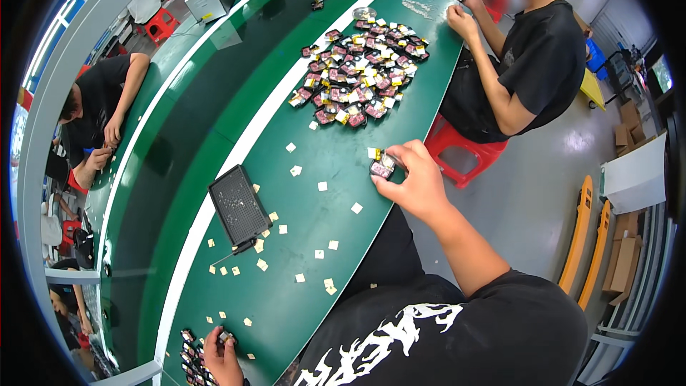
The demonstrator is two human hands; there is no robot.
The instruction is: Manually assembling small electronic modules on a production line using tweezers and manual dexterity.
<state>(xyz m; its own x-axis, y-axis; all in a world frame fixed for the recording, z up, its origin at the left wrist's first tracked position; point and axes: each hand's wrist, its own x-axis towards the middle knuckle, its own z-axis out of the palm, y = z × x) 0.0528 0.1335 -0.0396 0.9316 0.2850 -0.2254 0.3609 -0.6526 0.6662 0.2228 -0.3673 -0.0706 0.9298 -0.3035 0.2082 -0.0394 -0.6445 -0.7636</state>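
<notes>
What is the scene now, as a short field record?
Right hand: holds a small unit with a yellow-and-white tab
Left hand: at a dark unit, grip unclear
Lower left: dark units grouped beside the left hand
Tray: black, on the green table
Squares: pale, scattered
Pile: similar units, beyond the right hand

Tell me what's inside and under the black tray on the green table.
Tiny pale bits lie scattered over the gridded floor of the black tray, too small to identify. The tray hides the green table beneath it, so anything underneath cannot be seen.
</notes>
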